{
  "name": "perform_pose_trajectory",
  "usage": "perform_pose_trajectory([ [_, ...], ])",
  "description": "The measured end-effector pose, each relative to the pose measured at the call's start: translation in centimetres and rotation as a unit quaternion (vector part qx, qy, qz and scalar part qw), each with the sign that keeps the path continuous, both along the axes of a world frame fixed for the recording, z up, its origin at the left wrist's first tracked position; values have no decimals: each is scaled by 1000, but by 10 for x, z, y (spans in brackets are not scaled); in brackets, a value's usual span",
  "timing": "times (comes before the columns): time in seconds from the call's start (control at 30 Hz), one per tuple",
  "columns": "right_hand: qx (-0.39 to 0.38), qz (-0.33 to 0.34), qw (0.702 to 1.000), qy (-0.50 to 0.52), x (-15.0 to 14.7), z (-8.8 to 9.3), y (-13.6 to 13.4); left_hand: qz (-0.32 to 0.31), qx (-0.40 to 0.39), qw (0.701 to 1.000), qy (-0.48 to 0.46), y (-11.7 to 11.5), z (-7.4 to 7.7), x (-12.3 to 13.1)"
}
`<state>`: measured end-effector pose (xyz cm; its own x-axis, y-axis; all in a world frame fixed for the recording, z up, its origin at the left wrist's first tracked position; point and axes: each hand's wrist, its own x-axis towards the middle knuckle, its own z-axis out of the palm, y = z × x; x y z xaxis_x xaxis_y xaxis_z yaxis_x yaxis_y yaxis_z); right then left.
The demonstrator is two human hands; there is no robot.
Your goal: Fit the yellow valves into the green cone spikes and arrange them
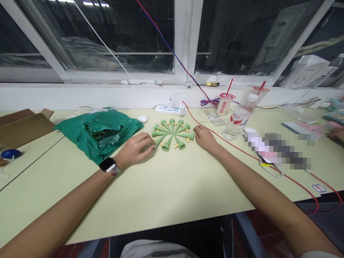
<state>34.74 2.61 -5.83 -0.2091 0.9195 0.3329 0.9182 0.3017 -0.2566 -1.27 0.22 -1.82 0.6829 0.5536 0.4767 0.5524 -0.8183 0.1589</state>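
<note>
Several green plant watering spikes (pixel 172 125) with small yellow valves lie in a ring on the table, narrow tips meeting at the centre and wide ends outward. My left hand (pixel 135 148), wearing a watch (pixel 108 165), rests at the ring's lower left. Its thumb and fingers close around the wide end of one watering spike (pixel 160 141), which they partly hide. At the right side lies my right hand (pixel 205 138), fingers loosely bent and a little apart. Its fingertips are beside the wide end of another watering spike (pixel 191 136), with nothing visible in them.
A torn green plastic bag (pixel 118 122) lies left, a green piece inside. Behind the ring is a power strip (pixel 170 110). To the right stand a water bottle (pixel 238 120) and a cup (pixel 225 104); a red cable (pixel 228 140) crosses the table. Another person's hand (pixel 337 134) shows far right.
</note>
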Motion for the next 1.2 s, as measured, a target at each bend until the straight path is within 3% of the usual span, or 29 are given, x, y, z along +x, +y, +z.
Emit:
perform_pose_trajectory([
  [0.47,4,1,1000,3,-1,1,-3,33,-6,999,35,-10,4,8],
  [0.63,6,2,1000,-3,-1,0,-1,2,0,1000,9,-10,4,7],
  [0.77,6,4,1000,-1,-1,0,-1,9,29,999,-18,-9,3,6],
  [1.0,2,-15,1000,21,-1,2,-3,87,133,987,-32,-7,4,-1],
  [1.1,56,-29,993,96,-1,9,-8,76,141,987,-23,-10,8,-1],
  [1.2,151,20,969,192,-13,23,-24,18,142,988,-52,-20,10,6],
])
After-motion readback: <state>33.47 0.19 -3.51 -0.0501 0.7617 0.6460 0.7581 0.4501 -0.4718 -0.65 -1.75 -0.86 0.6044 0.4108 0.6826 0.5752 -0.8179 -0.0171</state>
